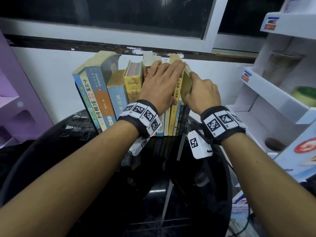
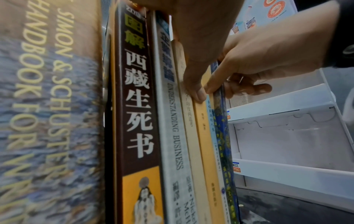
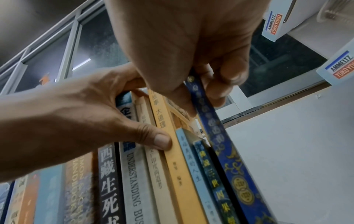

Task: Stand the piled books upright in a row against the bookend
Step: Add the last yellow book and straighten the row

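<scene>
A row of books point(image 1: 119, 93) stands upright on a black round table point(image 1: 85, 194) against the white wall; the leftmost ones lean. My left hand point(image 1: 162, 82) lies over the tops of the middle books, its thumb point(image 3: 161, 141) pressing the yellow book's spine point(image 3: 178, 174). My right hand point(image 1: 201, 93) pinches the rightmost book, a blue patterned one point(image 3: 220, 136), near its top, thumb on one cover and fingers on the other. That book tilts slightly away from the row. In the left wrist view both hands meet at the yellow spine point(image 2: 208, 151). I cannot make out the bookend.
A white display shelf point(image 1: 273, 103) with jars and labelled edges stands close on the right. A purple shelf unit point(image 1: 17, 93) is on the left. A window frame point(image 1: 119, 31) runs above the books. A black cable point(image 1: 230, 168) trails off the table's right side.
</scene>
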